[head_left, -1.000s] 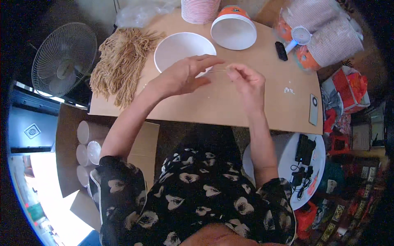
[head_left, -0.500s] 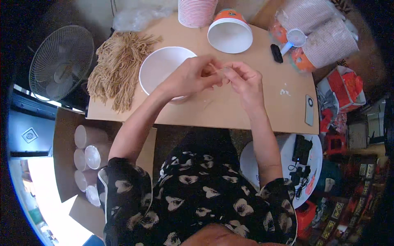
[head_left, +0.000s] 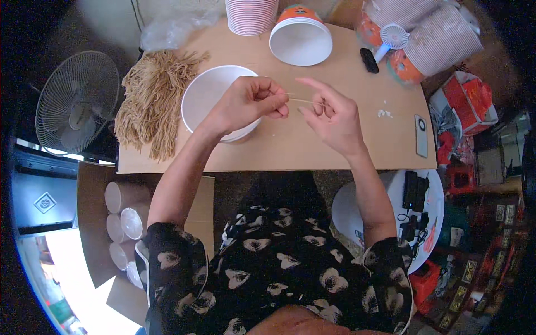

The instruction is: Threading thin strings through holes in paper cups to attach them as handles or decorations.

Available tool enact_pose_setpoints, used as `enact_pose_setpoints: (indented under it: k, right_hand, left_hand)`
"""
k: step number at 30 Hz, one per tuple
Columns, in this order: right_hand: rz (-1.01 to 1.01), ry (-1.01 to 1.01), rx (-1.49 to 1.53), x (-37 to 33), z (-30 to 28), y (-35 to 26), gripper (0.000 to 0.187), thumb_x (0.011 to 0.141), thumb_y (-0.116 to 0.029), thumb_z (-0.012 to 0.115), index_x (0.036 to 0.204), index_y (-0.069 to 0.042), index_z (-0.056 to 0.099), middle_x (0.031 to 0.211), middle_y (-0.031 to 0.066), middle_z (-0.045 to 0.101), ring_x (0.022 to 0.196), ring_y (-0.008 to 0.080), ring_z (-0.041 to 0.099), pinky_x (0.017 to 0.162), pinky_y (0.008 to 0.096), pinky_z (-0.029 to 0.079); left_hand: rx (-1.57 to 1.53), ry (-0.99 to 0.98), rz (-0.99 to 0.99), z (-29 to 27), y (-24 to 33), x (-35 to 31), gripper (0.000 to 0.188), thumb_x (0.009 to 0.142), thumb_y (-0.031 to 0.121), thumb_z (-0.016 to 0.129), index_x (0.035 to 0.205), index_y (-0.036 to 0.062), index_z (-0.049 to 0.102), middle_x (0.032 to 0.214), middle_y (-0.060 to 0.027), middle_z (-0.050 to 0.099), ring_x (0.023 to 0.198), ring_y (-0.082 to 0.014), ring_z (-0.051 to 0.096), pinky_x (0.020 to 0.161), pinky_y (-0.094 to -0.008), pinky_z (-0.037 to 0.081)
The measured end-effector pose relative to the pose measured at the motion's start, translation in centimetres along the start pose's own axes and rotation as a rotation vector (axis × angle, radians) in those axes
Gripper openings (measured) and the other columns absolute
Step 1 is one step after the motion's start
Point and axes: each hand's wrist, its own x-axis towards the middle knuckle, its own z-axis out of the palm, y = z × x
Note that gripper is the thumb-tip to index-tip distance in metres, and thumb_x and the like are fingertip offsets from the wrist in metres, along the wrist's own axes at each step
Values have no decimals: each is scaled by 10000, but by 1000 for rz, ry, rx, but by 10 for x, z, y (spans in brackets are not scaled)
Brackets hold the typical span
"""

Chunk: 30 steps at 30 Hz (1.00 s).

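Note:
A thin, pale tan strand is stretched between my two hands above the tabletop. My left hand pinches one end between thumb and fingertips, over the right side of a white bowl. At the other end, my right hand has its middle fingers curled round the strand, while its forefinger and thumb stand apart. To the left of the bowl lies a bundle of tan yarn-like strands. The bowl's inside is partly hidden by my left hand and wrist.
Behind are a stack of striped paper tubs and a tipped orange-and-white tub. Bagged tubs, a small handheld fan and a phone are at right. A large fan and a box of cups flank the table's left.
My hands have drawn apart, showing the strand between them. My right forefinger and thumb have spread. The whole view has shifted slightly.

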Motion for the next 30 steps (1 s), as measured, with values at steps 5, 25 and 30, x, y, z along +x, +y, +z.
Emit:
enact_pose_setpoints:
  k: [5, 25, 30]
  right_hand:
    - [-124, 95, -308, 3, 0, 1, 320, 801, 41, 716, 1111, -36, 700, 671, -34, 441, 567, 43, 415, 515, 223, 367]
    - [52, 88, 39, 4, 11, 12, 57, 919, -43, 668, 958, -9, 644, 748, -79, 567, 629, -23, 458, 529, 161, 358]
    - [113, 43, 119, 4, 18, 15, 43, 916, -34, 663, 947, -8, 650, 765, -75, 580, 634, -26, 459, 533, 159, 361]
  left_hand:
    - [34, -42, 30, 0, 2, -2, 197, 976, 163, 626, 1001, -31, 653, 866, -77, 697, 825, -122, 680, 772, -249, 567]
    - [2, -93, 50, -12, 1, -6, 198, 938, 31, 630, 1119, -25, 684, 936, -70, 715, 858, -115, 675, 809, -251, 559]
    - [-31, 5, 69, -6, 6, -7, 238, 918, 9, 647, 1152, -28, 669, 921, -72, 718, 865, -115, 677, 799, -255, 562]
